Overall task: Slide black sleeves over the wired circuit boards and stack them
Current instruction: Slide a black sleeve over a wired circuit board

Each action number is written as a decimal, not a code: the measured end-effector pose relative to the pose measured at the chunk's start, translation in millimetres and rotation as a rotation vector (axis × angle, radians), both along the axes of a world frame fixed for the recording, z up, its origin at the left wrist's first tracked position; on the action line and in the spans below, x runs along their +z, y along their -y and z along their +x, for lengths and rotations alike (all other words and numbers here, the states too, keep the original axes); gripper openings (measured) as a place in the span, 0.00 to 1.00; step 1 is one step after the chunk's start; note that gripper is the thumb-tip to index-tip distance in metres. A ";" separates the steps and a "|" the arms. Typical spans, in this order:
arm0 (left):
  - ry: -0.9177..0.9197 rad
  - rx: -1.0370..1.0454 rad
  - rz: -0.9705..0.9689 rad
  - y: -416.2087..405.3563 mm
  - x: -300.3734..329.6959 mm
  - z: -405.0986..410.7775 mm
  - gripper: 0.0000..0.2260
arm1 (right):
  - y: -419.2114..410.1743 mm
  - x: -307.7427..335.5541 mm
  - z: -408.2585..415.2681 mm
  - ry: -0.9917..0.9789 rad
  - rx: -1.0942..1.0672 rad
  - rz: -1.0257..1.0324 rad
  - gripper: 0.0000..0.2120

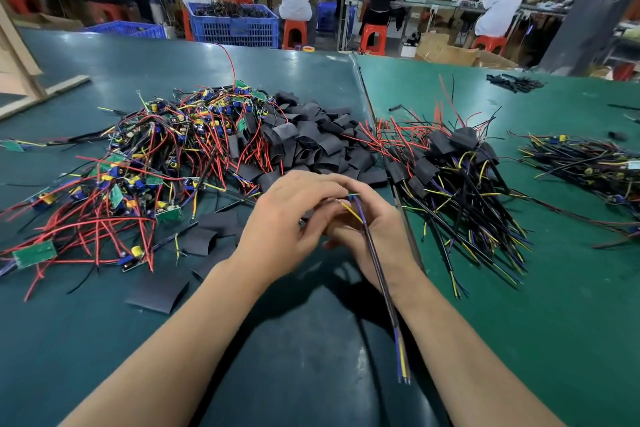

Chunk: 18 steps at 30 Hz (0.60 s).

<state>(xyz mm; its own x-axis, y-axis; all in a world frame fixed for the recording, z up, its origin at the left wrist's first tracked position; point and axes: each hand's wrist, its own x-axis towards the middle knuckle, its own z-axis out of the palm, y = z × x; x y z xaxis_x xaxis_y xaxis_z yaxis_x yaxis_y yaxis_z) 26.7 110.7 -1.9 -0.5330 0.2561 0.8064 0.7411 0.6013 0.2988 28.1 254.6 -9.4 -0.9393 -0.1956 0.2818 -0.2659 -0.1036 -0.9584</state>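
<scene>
Near the green surface's [571,288] front edge, both hands' fingers [311,196] curl round a mostly hidden wired board with its limp black-sheathed cable [379,274]; light, floppy—best gripped by the rigid board.

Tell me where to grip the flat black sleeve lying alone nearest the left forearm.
Pinch the flat black sleeve at its near short edge, probably coming from the near-left. It lies flat on the dark green table mat, apart from the wire piles, so that edge is free.
</scene>
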 end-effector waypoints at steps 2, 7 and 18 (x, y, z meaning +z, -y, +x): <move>-0.010 -0.022 -0.003 4.2 -0.7 -0.6 0.06 | -2.1 -1.1 -1.6 0.004 0.051 -0.053 0.22; 0.099 0.020 0.030 7.8 -6.0 2.4 0.15 | -5.8 1.2 -4.5 0.165 0.054 -0.137 0.09; 0.385 0.184 -0.316 18.3 -20.6 -11.4 0.17 | -37.4 21.3 -14.6 0.346 -0.318 -0.597 0.07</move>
